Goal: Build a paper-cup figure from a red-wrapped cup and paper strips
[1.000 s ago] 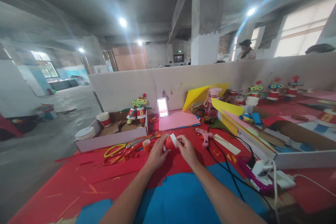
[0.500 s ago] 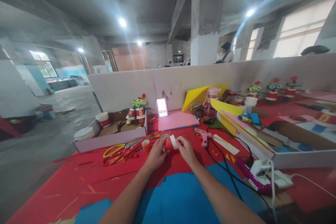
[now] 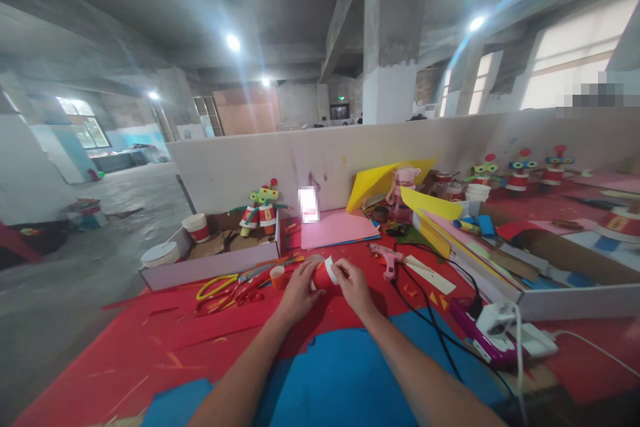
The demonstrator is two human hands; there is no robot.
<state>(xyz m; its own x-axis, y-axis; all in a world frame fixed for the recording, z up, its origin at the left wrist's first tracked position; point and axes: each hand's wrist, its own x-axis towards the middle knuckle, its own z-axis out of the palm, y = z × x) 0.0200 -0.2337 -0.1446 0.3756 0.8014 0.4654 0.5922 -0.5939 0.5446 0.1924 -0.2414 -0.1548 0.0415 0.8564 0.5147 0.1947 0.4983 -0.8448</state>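
Between my hands is a paper cup (image 3: 322, 277) covered in red, lying on its side. My left hand (image 3: 298, 292) wraps round its left part and steadies it. My right hand (image 3: 352, 281) pinches a white strip (image 3: 329, 267) at the cup's right end; whether the strip is loose paper or the cup's rim I cannot tell. Left of my hands stand a small orange tube (image 3: 278, 277), red-handled scissors (image 3: 246, 293) and yellow-handled scissors (image 3: 213, 285). A pink glue gun (image 3: 391, 261) lies to the right of my right hand.
Blue sheets (image 3: 335, 380) cover the near table. A left box (image 3: 215, 265) holds cup figures (image 3: 267, 212); a right box (image 3: 575, 303) holds paper scraps. A power strip (image 3: 487, 340) with cables lies at right. Pink sheets (image 3: 337, 230) lie before the white partition (image 3: 260, 160).
My right hand has shifted slightly left, and the white strip sits closer to the cup. My left hand stays round the cup. A person behind the partition is out of view.
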